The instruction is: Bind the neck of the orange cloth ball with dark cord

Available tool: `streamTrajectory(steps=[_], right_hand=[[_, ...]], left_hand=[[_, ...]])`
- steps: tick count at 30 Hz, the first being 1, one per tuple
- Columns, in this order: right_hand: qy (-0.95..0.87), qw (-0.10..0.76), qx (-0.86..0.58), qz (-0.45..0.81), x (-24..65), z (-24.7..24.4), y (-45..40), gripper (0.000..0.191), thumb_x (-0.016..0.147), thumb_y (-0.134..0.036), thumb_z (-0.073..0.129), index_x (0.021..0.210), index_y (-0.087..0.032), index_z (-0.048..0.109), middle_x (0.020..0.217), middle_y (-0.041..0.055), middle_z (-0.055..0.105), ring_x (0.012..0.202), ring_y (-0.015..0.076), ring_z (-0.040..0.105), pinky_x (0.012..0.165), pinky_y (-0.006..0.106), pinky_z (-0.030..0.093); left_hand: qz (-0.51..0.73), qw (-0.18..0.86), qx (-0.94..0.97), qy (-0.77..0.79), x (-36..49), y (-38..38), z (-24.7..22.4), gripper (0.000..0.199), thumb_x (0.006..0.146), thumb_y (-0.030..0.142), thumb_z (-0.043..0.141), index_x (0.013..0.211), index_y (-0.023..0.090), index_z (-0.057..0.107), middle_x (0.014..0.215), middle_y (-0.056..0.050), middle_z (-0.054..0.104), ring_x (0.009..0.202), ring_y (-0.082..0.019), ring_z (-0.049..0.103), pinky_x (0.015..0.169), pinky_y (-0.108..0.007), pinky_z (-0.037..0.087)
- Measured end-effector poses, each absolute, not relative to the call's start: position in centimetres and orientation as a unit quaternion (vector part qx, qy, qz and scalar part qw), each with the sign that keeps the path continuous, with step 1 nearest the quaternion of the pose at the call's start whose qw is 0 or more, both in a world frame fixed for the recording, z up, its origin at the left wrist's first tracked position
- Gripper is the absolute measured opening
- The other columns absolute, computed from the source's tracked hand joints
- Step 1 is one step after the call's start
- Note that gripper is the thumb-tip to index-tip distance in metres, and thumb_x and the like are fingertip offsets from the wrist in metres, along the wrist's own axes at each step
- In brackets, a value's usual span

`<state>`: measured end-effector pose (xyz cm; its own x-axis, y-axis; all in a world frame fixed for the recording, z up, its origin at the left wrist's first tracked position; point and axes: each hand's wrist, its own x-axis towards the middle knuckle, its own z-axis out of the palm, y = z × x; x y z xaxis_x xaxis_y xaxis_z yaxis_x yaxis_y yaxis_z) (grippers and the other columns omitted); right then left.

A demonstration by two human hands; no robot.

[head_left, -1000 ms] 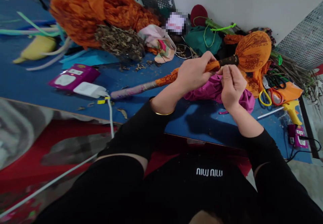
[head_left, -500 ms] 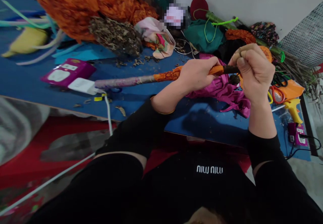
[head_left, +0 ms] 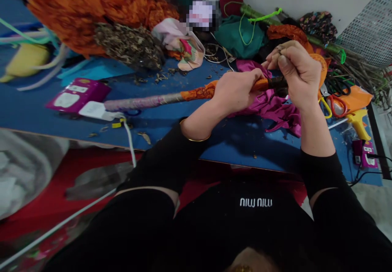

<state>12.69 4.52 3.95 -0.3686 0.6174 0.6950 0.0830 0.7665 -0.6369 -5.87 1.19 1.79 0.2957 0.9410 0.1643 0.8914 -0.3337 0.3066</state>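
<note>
A long rod (head_left: 147,101), wrapped in greyish purple at its left end and in orange patterned cloth further along, runs across the blue table. My left hand (head_left: 235,90) is wrapped round its orange part. Just right of that hand the rod has a dark band (head_left: 277,82). Above this band my right hand (head_left: 295,68) is closed, thumb against fingers, on a thin dark strand that rises from the rod. Under the rod lies crumpled magenta cloth (head_left: 283,114).
Orange cloth (head_left: 122,2), dried brown plant matter (head_left: 128,45) and teal cloth (head_left: 240,37) lie along the back. A purple-and-white power strip (head_left: 78,96) is at left. Red-handled scissors (head_left: 338,108), a yellow glue gun (head_left: 359,123) and twigs (head_left: 373,76) are at right.
My right hand has moved up and slightly left, pulling away from the rod's dark band, and the thin strand now shows. My left hand keeps its hold. The whole view has shifted a little.
</note>
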Motion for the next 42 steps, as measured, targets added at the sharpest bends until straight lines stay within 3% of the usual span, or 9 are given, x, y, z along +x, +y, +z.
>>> streamTrajectory(steps=[4,10,16,20,25,32,35,38,42], right_hand=[[-0.745,0.518,-0.286,0.308,12.1,3.0,4.9,0.049,0.098,-0.073,0.069,0.076,-0.029,0.070,0.101,0.0044,0.071,0.100,0.0201,0.071,0.102,0.039,0.065],[-0.677,0.521,-0.354,0.381,11.7,1.7,5.6,0.045,0.100,-0.060,0.074,0.073,-0.026,0.065,0.100,0.0029,0.070,0.104,0.0192,0.072,0.107,0.040,0.065],[-0.723,0.530,-0.290,0.334,12.1,1.1,6.6,0.062,0.092,-0.088,0.062,0.079,-0.027,0.069,0.099,0.0046,0.068,0.096,0.0188,0.075,0.099,0.036,0.068],[-0.698,0.524,-0.330,0.359,12.1,1.0,6.8,0.050,0.099,-0.075,0.066,0.086,-0.027,0.071,0.087,0.0013,0.068,0.091,0.0155,0.075,0.100,0.032,0.066],[-0.696,0.525,-0.334,0.359,12.0,0.2,8.0,0.040,0.105,-0.056,0.071,0.081,-0.024,0.066,0.085,0.0002,0.068,0.096,0.0130,0.075,0.099,0.026,0.064],[-0.600,0.584,-0.336,0.432,11.4,1.8,5.9,0.041,0.099,-0.059,0.076,0.085,-0.021,0.069,0.081,-0.0044,0.065,0.078,0.0090,0.077,0.075,0.023,0.061],[-0.591,0.570,-0.347,0.453,12.0,4.2,3.2,0.041,0.099,-0.052,0.077,0.075,-0.021,0.066,0.069,-0.0061,0.065,0.064,0.0085,0.071,0.061,0.021,0.053],[-0.638,0.542,-0.367,0.405,13.9,6.1,2.6,0.041,0.099,-0.049,0.078,0.071,-0.020,0.068,0.061,-0.0055,0.065,0.042,0.0051,0.052,0.043,0.021,0.029],[-0.598,0.612,-0.402,0.325,17.7,6.5,5.3,0.038,0.100,-0.036,0.075,0.067,-0.021,0.065,0.058,-0.0046,0.058,0.036,0.0037,0.032,0.038,0.028,0.012]], left_hand=[[0.127,0.042,0.803,0.580,-5.5,0.9,2.0,0.044,0.099,0.027,0.059,0.141,0.021,0.069,0.120,-0.014,0.082,0.112,-0.037,0.079,0.089,-0.043,0.058],[0.101,-0.010,0.822,0.561,-4.7,0.3,1.8,0.049,0.100,0.021,0.051,0.147,0.019,0.063,0.118,-0.012,0.081,0.111,-0.032,0.078,0.085,-0.036,0.057],[0.121,-0.027,0.826,0.549,-4.5,0.1,1.5,0.057,0.100,0.019,0.044,0.155,0.018,0.058,0.121,-0.012,0.080,0.113,-0.030,0.077,0.086,-0.036,0.056],[0.120,-0.037,0.837,0.532,-4.6,0.2,1.2,0.056,0.105,0.021,0.041,0.157,0.018,0.058,0.123,-0.013,0.080,0.112,-0.031,0.077,0.086,-0.038,0.054],[0.131,-0.039,0.847,0.514,-4.8,0.3,0.8,0.049,0.111,0.026,0.029,0.141,0.017,0.067,0.120,-0.019,0.079,0.109,-0.035,0.075,0.085,-0.044,0.051],[0.106,-0.022,0.834,0.541,-5.3,0.5,1.4,0.048,0.107,0.028,0.042,0.150,0.025,0.064,0.130,-0.012,0.079,0.119,-0.033,0.075,0.087,-0.042,0.053],[0.133,-0.024,0.812,0.567,-6.1,0.8,1.9,0.048,0.104,0.026,0.049,0.149,0.028,0.067,0.134,-0.009,0.080,0.121,-0.034,0.076,0.088,-0.044,0.055],[0.150,-0.033,0.790,0.593,-7.1,1.1,2.5,0.048,0.101,0.023,0.051,0.145,0.030,0.070,0.131,-0.008,0.082,0.118,-0.035,0.077,0.088,-0.047,0.057],[0.155,-0.019,0.783,0.602,-8.2,1.4,2.9,0.048,0.099,0.024,0.059,0.145,0.031,0.071,0.132,-0.005,0.083,0.120,-0.033,0.076,0.092,-0.047,0.057]])
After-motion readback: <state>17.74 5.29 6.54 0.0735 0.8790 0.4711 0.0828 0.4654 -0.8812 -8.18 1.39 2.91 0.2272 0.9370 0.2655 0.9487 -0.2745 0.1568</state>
